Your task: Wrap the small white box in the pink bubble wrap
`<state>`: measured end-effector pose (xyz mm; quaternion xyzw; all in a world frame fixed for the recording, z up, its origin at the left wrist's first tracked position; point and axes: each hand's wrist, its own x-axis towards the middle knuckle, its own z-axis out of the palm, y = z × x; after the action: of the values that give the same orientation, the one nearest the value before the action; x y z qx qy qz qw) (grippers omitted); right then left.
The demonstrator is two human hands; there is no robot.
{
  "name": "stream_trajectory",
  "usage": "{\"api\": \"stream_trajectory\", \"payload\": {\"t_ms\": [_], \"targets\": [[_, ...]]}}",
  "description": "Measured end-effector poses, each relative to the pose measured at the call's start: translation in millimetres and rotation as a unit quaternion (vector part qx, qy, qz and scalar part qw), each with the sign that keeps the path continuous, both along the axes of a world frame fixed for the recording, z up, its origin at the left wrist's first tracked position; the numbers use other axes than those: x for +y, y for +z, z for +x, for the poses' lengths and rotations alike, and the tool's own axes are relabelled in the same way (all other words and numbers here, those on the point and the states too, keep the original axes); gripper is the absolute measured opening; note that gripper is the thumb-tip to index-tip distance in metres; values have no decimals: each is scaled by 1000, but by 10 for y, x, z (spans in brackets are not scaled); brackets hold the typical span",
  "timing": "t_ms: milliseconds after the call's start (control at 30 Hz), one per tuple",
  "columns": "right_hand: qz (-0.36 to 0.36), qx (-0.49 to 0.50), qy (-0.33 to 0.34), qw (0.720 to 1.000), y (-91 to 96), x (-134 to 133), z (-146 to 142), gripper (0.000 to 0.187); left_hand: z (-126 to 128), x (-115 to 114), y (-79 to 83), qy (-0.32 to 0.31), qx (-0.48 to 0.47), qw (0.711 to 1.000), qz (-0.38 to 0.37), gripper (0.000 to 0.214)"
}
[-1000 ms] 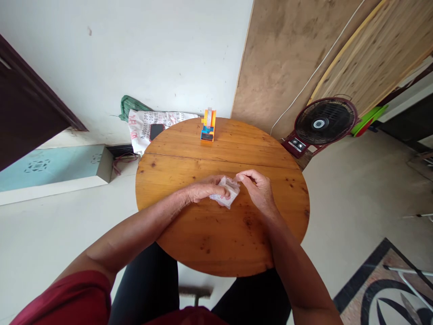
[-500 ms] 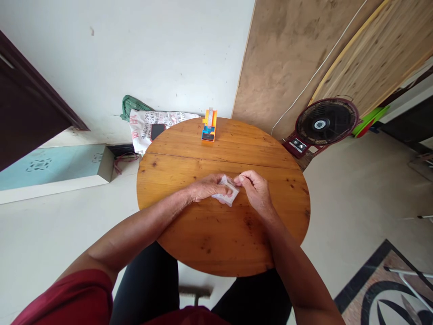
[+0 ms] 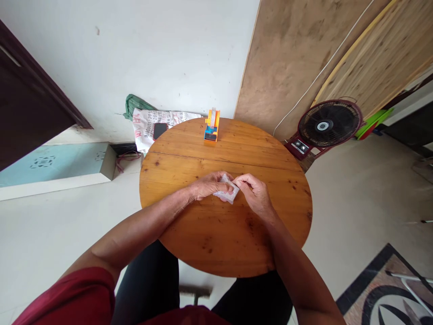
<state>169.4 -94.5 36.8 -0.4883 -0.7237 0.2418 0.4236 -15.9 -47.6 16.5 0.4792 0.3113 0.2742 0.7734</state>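
Note:
Over the middle of the round wooden table (image 3: 209,246), my left hand (image 3: 207,186) is closed around a small packet in whitish, see-through wrap that looks like bubble wrap (image 3: 232,197). The thumb presses across its top. My right hand (image 3: 256,195) is closed in a pinch at the packet's upper right edge. What lies between those fingertips is too small to make out. Near the table's far edge stands an orange and blue tape dispenser (image 3: 211,130), with a roll of clear tape on it, apart from both hands.
Behind the table's left side lies a white printed sack (image 3: 144,131) with a dark flat object (image 3: 160,131) on it. A dark red fan (image 3: 323,126) stands on the right beyond the table. A pale blue ledge (image 3: 67,164) runs along the left wall.
The right fingertips have come slightly closer to the packet's edge and now seem to touch it. My left hand keeps its hold. The whole view has shifted a little.

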Motion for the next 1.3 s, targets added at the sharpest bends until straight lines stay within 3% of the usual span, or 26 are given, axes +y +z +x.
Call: {"api": "stream_trajectory", "payload": {"t_ms": [433,767,933,1133,1300], "targets": [[133,-121,26,983,-43,-13,-33,23,5,24,47,9,5,1000,-19,44],[143,-168,18,975,-87,-17,-9,27,-29,87,39,-31,-50,997,-56,34],[181,-232,7,956,-69,-26,-22,29,-25,101,24,-30,-54,994,-86,35],[205,-302,-11,931,-22,-56,-87,31,-45,125,33,-3,-74,990,-117,36],[200,-317,-32,927,-50,-52,-125,34,-71,153,51,19,-94,987,-128,38]]}}
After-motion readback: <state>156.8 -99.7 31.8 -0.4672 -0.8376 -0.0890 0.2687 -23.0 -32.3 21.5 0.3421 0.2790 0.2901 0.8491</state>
